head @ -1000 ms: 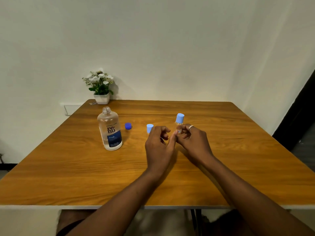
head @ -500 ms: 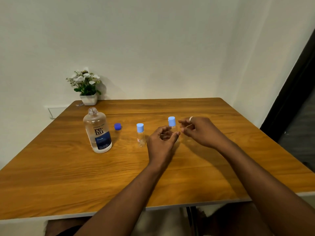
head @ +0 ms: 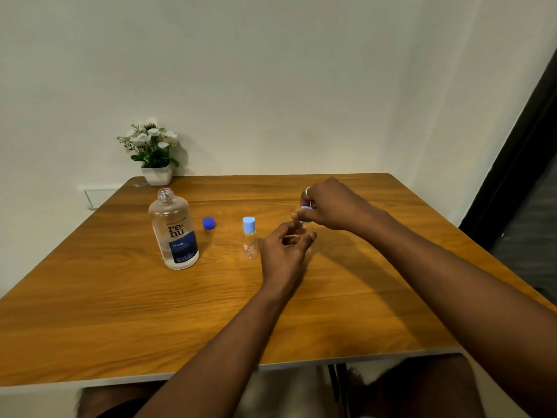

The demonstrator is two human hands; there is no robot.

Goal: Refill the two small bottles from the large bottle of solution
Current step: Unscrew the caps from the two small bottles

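Small clear plastic bottle with light-blue cap (head: 305, 217), right of table centre, upright, long axis vertical; body largely hidden between the two hands. Right hand (head: 334, 206) directly above, fingertips pinched around the cap; silver ring (head: 307, 191) on one finger. Left hand (head: 283, 251) just below and nearer the camera, fingers curled loosely toward the bottle's body; contact with the body not discernible. Right hand nearer the cap, left hand nearer the base: probable step, unscrewing, with twisting from above and steadying from below.

Second small clear plastic bottle with light-blue cap (head: 249, 238), just left of the left hand, upright, capped, apparently empty; small red-and-white label near mid-height.

Large clear round bottle with dark-blue label (head: 173, 230), well left of both hands, upright, neck open, clear solution apparently reaching partway up. Dark-blue screw cap (head: 208, 222) on the wooden table (head: 120, 312) just right of it.

White-flowered plant in white pot (head: 153, 152) at far left corner, apart from the work.
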